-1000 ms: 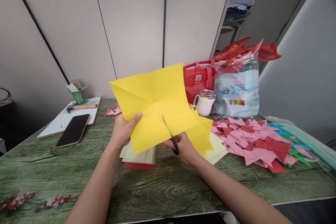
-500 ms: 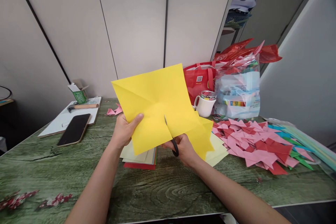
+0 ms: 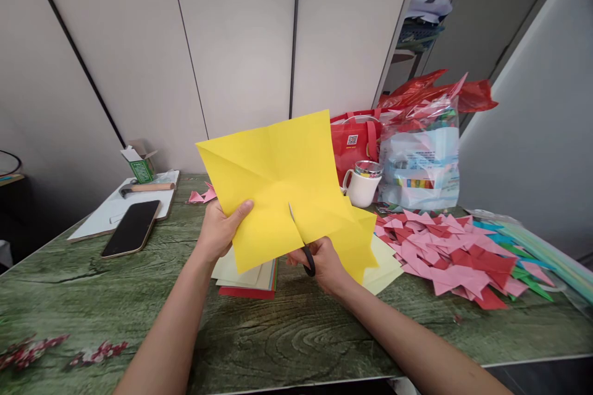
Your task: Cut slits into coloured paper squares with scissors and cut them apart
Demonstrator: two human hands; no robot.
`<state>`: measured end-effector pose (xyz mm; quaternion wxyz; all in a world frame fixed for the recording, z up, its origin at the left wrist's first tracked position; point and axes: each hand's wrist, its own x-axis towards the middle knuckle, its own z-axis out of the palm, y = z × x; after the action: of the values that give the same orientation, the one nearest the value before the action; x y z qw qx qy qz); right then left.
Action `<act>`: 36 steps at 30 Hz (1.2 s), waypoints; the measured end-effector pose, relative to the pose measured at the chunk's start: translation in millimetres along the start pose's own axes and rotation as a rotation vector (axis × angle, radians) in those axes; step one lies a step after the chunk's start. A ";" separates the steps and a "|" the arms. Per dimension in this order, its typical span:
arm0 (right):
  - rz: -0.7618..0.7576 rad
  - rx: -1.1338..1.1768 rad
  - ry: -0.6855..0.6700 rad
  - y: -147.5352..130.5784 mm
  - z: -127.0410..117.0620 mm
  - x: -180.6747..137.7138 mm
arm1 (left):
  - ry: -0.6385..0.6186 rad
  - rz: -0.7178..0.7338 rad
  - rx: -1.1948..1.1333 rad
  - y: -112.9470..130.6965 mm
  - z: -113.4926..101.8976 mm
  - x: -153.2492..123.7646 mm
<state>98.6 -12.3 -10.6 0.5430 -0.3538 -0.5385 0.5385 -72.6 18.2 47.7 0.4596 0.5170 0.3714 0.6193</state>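
Observation:
A creased sheet of yellow paper [image 3: 273, 166] is held up above the table, tilted toward me. My left hand [image 3: 218, 227] pinches its left edge, thumb on the near face and fingers behind. In my right hand [image 3: 325, 264] is a pair of scissors [image 3: 309, 261] with a black handle. One blade shows through a slit that runs from the paper's lower edge toward its middle; the other blade is hidden behind the sheet. Below lies a stack of coloured paper [image 3: 245, 291], partly covered. More yellow paper [image 3: 361, 237] lies on pale sheets [image 3: 386, 268] behind my right hand.
Pink and red folded paper pieces [image 3: 445, 253] are heaped at right. A white mug [image 3: 362, 188], a red bag [image 3: 347, 163] and a clear plastic bag [image 3: 419, 163] stand behind. At left are a phone [image 3: 132, 228], a hammer [image 3: 148, 187] and a small green box [image 3: 141, 166].
The upper right part of the yellow sheet has shifted slightly to the right. Both hands and the scissors stay in nearly the same place.

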 end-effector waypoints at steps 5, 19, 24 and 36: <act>0.005 -0.006 -0.002 1.1 -0.3 -0.3 | -0.020 0.004 -0.016 0.7 0.4 -0.5; -0.033 0.005 -0.014 -0.8 1.7 -2.2 | -0.019 -0.003 -0.026 -1.1 -1.1 -0.3; -0.050 0.014 0.004 -1.2 2.4 -1.4 | -0.039 0.000 -0.026 -0.2 -1.5 -0.8; -0.084 0.048 -0.008 5.9 0.3 -0.7 | -0.061 -0.002 -0.042 -0.7 -2.1 -0.5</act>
<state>97.2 -12.0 -16.5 0.5714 -0.3157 -0.5418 0.5295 -74.5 17.9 46.5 0.4818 0.5255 0.3447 0.6106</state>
